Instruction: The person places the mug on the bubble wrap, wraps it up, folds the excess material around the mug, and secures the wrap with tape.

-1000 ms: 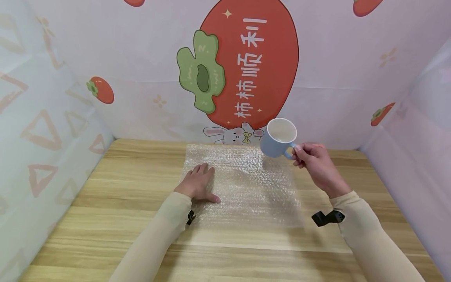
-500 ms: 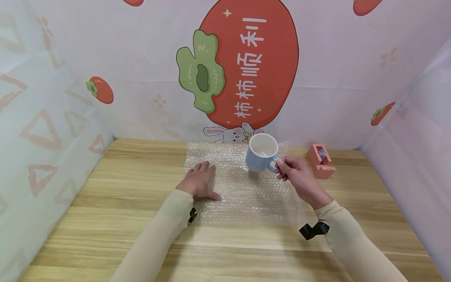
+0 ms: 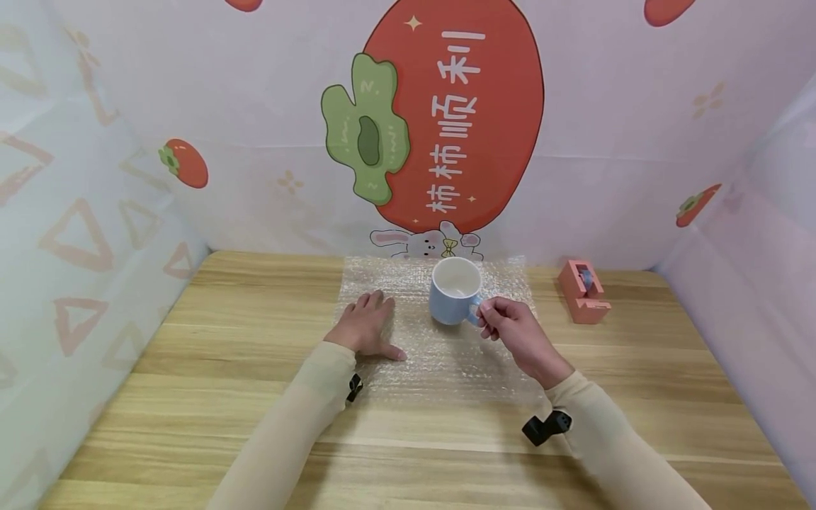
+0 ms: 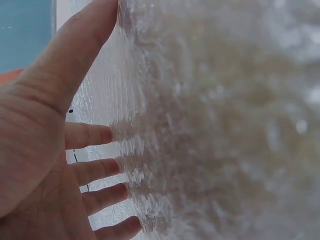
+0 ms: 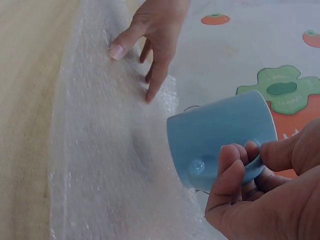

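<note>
Spreading wide, left hand (image 3: 363, 329) rests on clear, crinkled, rectangular bubble-wrap sheet (image 3: 446, 368); I judge it light, soft, slippery, best pinned with flat palm. Pale-blue, glossy, cylindrical mug (image 3: 448, 304), white inside, is over sheet's far half; from my end, cannot tell if base touches. Probably ceramic: stiff, fragile, fairly heavy; loop handle safest hold. Right hand (image 3: 519, 340) pinches handle. Farther right, blocky pink tape dispenser (image 3: 581, 297), likely hard plastic.

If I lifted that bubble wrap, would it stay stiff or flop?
The bubble wrap would probably flop: it's a thin sheet. It's likely light, the table showing through it. A push might wrinkle it, since the left hand rests on it.
</note>
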The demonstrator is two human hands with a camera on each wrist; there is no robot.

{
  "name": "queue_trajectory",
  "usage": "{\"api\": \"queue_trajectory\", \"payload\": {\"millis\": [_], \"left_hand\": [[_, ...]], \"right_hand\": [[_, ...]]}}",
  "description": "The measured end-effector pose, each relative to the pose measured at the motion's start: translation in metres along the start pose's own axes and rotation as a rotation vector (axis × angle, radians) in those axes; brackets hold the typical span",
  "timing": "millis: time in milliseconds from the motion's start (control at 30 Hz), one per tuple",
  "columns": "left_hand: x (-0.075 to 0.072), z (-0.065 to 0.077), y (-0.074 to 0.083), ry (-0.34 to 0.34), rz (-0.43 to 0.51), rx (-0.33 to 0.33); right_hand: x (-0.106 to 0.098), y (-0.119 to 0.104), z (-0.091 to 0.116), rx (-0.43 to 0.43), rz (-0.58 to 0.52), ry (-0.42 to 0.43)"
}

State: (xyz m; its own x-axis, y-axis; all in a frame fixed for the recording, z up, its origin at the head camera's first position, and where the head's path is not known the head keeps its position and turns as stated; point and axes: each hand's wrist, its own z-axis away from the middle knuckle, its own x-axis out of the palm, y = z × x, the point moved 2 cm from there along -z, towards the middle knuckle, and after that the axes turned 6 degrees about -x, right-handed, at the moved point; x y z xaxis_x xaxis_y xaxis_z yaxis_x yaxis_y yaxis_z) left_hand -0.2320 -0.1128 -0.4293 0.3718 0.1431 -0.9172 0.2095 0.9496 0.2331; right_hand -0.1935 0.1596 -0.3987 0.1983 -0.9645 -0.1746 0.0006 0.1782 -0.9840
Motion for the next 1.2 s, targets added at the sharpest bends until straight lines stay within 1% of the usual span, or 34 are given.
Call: {"api": "queue_trajectory", "payload": {"millis": [233, 467, 700, 1033, 1200], "left_hand": [[0.003, -0.002, 0.004, 0.022, 0.007, 0.014], [0.006, -0.003, 0.012, 0.047, 0.015, 0.017], [0.007, -0.001, 0.018, 0.069, 0.023, 0.025], [0.008, -0.002, 0.017, 0.062, 0.019, 0.013], [0.009, -0.002, 0.017, 0.056, 0.016, 0.010]], "right_hand": [[0.007, 0.002, 0.000, 0.016, -0.007, 0.009], [0.009, 0.008, 0.000, 0.034, -0.001, 0.012], [0.012, 0.008, 0.003, 0.020, 0.003, 0.021], [0.013, 0.015, 0.003, 0.065, -0.035, 0.031], [0.012, 0.021, 0.002, 0.066, -0.045, 0.027]]}}
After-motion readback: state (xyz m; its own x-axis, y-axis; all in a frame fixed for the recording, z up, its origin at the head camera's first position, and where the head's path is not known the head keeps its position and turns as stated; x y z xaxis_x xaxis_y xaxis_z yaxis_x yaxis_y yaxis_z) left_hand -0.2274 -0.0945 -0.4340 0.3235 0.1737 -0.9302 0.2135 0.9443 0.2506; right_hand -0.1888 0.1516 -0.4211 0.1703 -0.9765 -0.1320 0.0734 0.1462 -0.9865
